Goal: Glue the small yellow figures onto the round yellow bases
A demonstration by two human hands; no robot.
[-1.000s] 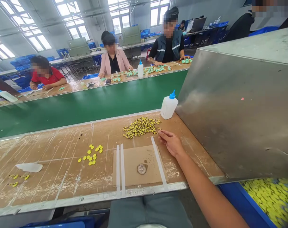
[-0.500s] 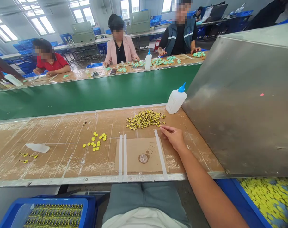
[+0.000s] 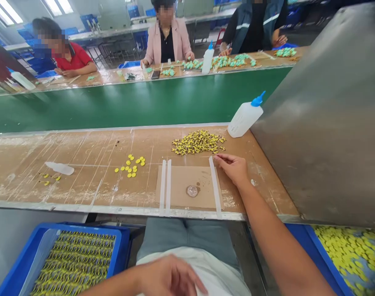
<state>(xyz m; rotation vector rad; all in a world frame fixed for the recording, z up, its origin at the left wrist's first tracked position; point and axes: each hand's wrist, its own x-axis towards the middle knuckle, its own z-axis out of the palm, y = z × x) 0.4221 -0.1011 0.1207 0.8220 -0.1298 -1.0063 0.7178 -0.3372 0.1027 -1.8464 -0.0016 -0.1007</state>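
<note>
My right hand is at the right side of the brown cardboard piece, by the top end of a white tape strip. Its thumb and index finger are pinched together; whatever they hold is too small to name. Just beyond the fingertips lies a heap of small yellow and dark pieces. A round, clear, shiny disc rests on the cardboard. Low in the view, my left hand hangs over my lap, slightly blurred, with loosely bent fingers apart and nothing visible in them.
Yellow discs lie left of the cardboard, with a clear bottle farther left. A white bottle with a blue nozzle stands near a metal housing. Blue bins flank my legs. Several people sit across the green belt.
My left hand has come into view at the bottom. My right hand keeps its pinch near the tape strip and heap. The camera view has tilted down.
</note>
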